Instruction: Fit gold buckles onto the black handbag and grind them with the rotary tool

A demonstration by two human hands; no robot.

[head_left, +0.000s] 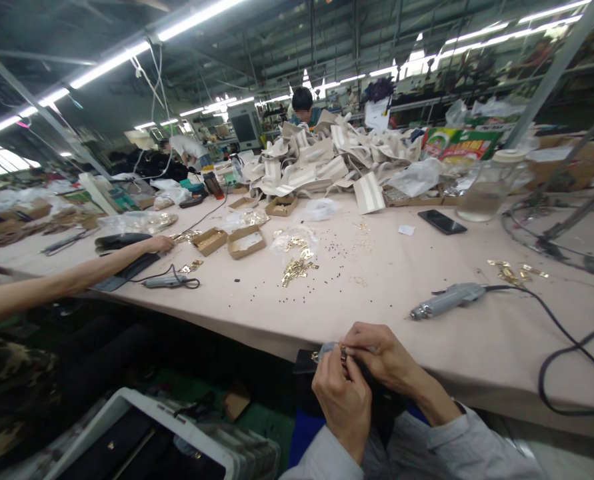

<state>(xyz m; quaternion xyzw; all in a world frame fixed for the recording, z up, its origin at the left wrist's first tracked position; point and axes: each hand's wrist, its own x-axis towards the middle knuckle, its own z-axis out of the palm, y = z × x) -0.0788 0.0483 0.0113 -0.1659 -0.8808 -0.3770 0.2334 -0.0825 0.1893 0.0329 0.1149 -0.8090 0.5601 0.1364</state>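
At the table's front edge, my left hand (343, 399) and my right hand (384, 355) meet with fingertips pinched together. Between them is a small gold metal fitting (343, 347), partly hidden by the fingers. Greyish film (329, 348) shows beside my left fingertips. A black piece (304, 361), perhaps part of a bag, lies under my hands and is mostly covered. To the right of my hands, a grey electric screwdriver (447, 300) rests on the table with its cord running right.
Gold fittings (297, 272) and scattered black screws lie mid-table, near small cardboard boxes (247, 242). A phone (441, 222) and a jar (491, 187) stand at the right. A co-worker's arm (97, 270) reaches in from the left, above a grey crate (201, 433). Beige pieces (321, 160) are heaped behind.
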